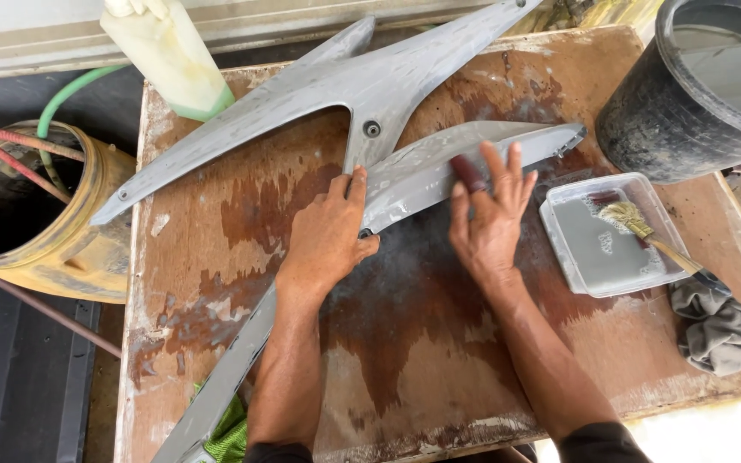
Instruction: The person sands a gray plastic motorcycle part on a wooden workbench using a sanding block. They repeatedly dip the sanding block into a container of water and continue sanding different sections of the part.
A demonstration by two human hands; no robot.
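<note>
A long grey primed body panel (422, 171) lies across a wet wooden board (422, 343), running from lower left to upper right. My left hand (328, 236) presses flat on the panel near its middle, holding it down. My right hand (489, 214) presses a small dark red sanding piece (467, 173) against the panel's upper face with flat fingers. A second, larger forked grey panel (336, 90) lies behind it, toward the board's far edge.
A clear plastic tray (559, 249) with grey water and a brush (636, 225) sits right of my hand. A grey rag (718, 330) lies below it. A black bucket (645, 120) stands at far right, a yellow drum (87, 249) left, a pale plastic bottle (169, 56) behind.
</note>
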